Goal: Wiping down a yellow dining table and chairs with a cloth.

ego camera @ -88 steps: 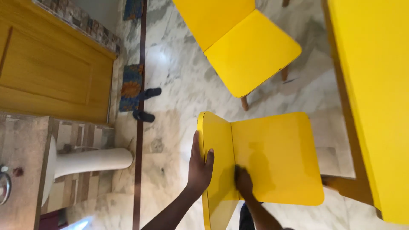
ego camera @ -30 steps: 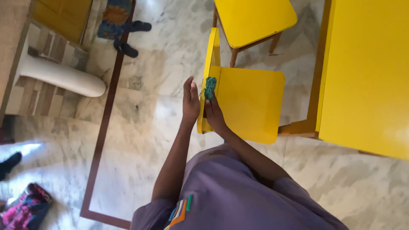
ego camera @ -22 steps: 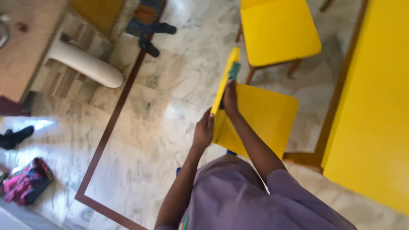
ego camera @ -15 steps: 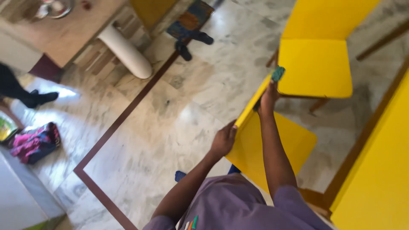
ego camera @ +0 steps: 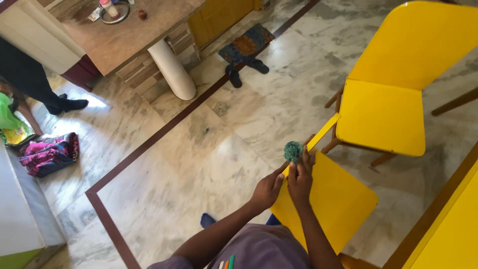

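Note:
A small yellow chair (ego camera: 328, 199) stands in front of me, its thin backrest seen edge-on. My left hand (ego camera: 268, 190) grips the lower part of that backrest edge. My right hand (ego camera: 300, 177) is shut on a green scrubbing pad (ego camera: 293, 150) and presses it against the backrest's top edge.
A second yellow chair (ego camera: 393, 89) stands just beyond. A yellow table (ego camera: 448, 244) edges in at bottom right. A white basin pedestal (ego camera: 174, 69) and a wooden counter (ego camera: 129, 30) lie far left, with dark slippers (ego camera: 244, 69) on a mat. Another person's legs (ego camera: 35, 84) and a bundle of cloth (ego camera: 50, 154) are at left.
The view has swung left and back. My right hand with the pad slid along the backrest's top edge toward me. My left hand stayed on the backrest.

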